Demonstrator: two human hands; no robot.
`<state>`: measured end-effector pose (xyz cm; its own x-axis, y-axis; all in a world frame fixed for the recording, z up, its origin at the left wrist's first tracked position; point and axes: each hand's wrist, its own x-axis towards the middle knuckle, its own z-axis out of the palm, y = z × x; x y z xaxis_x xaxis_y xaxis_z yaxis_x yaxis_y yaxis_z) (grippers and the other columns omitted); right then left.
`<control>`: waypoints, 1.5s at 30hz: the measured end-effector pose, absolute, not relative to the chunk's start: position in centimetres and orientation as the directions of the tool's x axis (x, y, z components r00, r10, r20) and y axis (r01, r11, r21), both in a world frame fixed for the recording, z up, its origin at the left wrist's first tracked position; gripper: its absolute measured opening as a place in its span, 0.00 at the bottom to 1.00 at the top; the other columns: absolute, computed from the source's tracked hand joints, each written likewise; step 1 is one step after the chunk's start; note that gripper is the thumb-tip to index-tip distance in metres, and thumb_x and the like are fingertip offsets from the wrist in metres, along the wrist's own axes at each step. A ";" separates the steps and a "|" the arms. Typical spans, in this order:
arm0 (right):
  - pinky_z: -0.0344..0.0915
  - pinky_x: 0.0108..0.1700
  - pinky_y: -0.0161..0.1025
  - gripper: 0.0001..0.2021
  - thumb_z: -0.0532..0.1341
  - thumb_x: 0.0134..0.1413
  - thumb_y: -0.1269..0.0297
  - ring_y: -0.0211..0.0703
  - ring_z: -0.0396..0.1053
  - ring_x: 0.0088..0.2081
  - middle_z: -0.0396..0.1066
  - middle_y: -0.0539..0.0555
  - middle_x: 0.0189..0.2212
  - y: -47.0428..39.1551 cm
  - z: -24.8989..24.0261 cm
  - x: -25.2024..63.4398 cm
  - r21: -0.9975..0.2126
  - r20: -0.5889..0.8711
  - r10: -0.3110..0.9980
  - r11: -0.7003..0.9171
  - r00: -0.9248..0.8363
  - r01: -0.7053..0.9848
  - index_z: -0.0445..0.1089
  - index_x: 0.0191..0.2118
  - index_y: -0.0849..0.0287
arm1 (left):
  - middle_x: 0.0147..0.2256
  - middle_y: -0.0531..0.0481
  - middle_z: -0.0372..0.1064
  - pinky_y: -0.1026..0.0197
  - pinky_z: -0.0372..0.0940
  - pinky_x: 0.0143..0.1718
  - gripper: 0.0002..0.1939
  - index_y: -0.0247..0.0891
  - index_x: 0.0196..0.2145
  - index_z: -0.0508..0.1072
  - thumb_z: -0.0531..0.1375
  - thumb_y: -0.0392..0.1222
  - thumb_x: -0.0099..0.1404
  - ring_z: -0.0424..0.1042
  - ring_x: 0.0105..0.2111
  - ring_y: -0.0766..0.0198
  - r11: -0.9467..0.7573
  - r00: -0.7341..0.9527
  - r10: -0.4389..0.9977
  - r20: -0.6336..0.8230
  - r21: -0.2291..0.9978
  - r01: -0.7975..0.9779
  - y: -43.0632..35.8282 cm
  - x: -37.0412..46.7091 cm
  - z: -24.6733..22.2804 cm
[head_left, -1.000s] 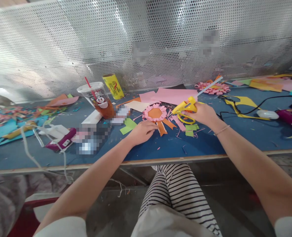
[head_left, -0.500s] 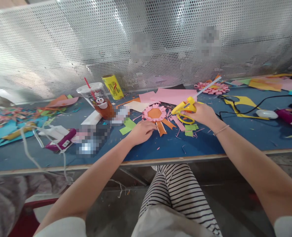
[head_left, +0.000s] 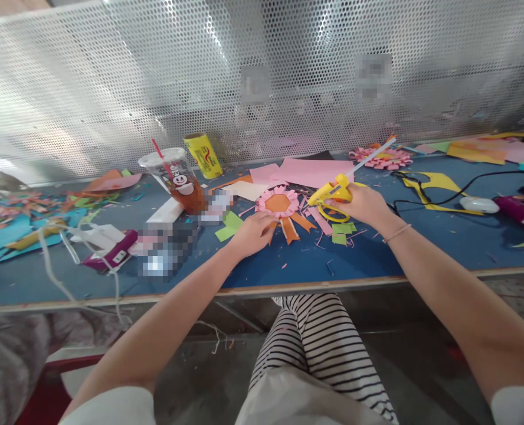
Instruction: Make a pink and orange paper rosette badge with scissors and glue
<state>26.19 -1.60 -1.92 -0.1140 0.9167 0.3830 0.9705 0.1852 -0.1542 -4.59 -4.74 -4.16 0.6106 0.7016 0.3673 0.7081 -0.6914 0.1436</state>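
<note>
A pink paper rosette point(head_left: 278, 202) with an orange centre lies flat on the blue table, orange and cream paper tails point(head_left: 290, 229) spreading from its lower edge. At its lower left, my left hand point(head_left: 254, 234) has its fingers bent and close together on another orange paper strip point(head_left: 272, 234); the fingertips partly hide where strip and rosette meet. My right hand point(head_left: 362, 205) is closed around a yellow hot glue gun point(head_left: 333, 192), its nozzle pointing left, just right of the rosette. A long whitish glue stick point(head_left: 372, 156) sticks out of its back.
Pink paper sheets point(head_left: 313, 171) and a second rosette point(head_left: 382, 157) lie behind. Green pieces point(head_left: 342, 232) and scraps are scattered about. To the left stand a drink cup point(head_left: 177, 180) and a yellow can point(head_left: 204, 156). A black cable point(head_left: 439, 198) runs right; perforated metal point(head_left: 288, 77) bounds the back.
My left hand has shifted slightly up, and an orange strip now shows beside its fingertips at the rosette's lower left. The right hand and glue gun have hardly moved.
</note>
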 end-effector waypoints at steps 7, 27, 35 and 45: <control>0.61 0.33 0.41 0.32 0.52 0.45 0.40 0.52 0.69 0.36 0.72 0.60 0.35 -1.8 -1.8 26.1 -0.152 0.373 0.921 0.180 -0.112 0.972 0.64 0.49 0.60 | 0.51 0.46 0.58 0.48 0.56 0.52 0.19 0.43 0.53 0.61 0.46 0.43 0.64 0.59 0.51 0.56 -0.597 0.573 0.790 0.219 0.066 0.799 -5.0 -4.4 -4.1; 0.58 0.28 0.38 0.27 0.54 0.46 0.43 0.50 0.69 0.32 0.72 0.59 0.30 -2.4 -2.6 23.4 -0.119 0.412 0.897 0.225 -0.158 0.967 0.66 0.44 0.61 | 0.46 0.47 0.58 0.46 0.54 0.52 0.16 0.47 0.47 0.66 0.50 0.40 0.61 0.55 0.51 0.55 -0.566 0.519 0.805 0.286 0.109 0.818 -4.3 -4.2 -4.6; 0.57 0.28 0.37 0.24 0.51 0.51 0.47 0.48 0.70 0.32 0.72 0.59 0.30 -3.2 -2.9 20.5 -0.057 0.386 0.902 0.234 -0.195 0.971 0.64 0.43 0.62 | 0.45 0.47 0.60 0.47 0.56 0.51 0.16 0.44 0.45 0.66 0.52 0.38 0.58 0.58 0.50 0.55 -0.542 0.479 0.817 0.320 0.146 0.827 -4.3 -4.1 -4.6; 0.53 0.25 0.36 0.23 0.52 0.50 0.50 0.47 0.69 0.30 0.72 0.58 0.30 -2.7 -3.4 20.2 -0.055 0.366 0.898 0.281 -0.243 0.958 0.61 0.47 0.61 | 0.42 0.46 0.63 0.49 0.58 0.49 0.09 0.40 0.37 0.68 0.54 0.40 0.57 0.61 0.47 0.56 -0.505 0.423 0.834 0.354 0.179 0.845 -4.1 -4.0 -4.6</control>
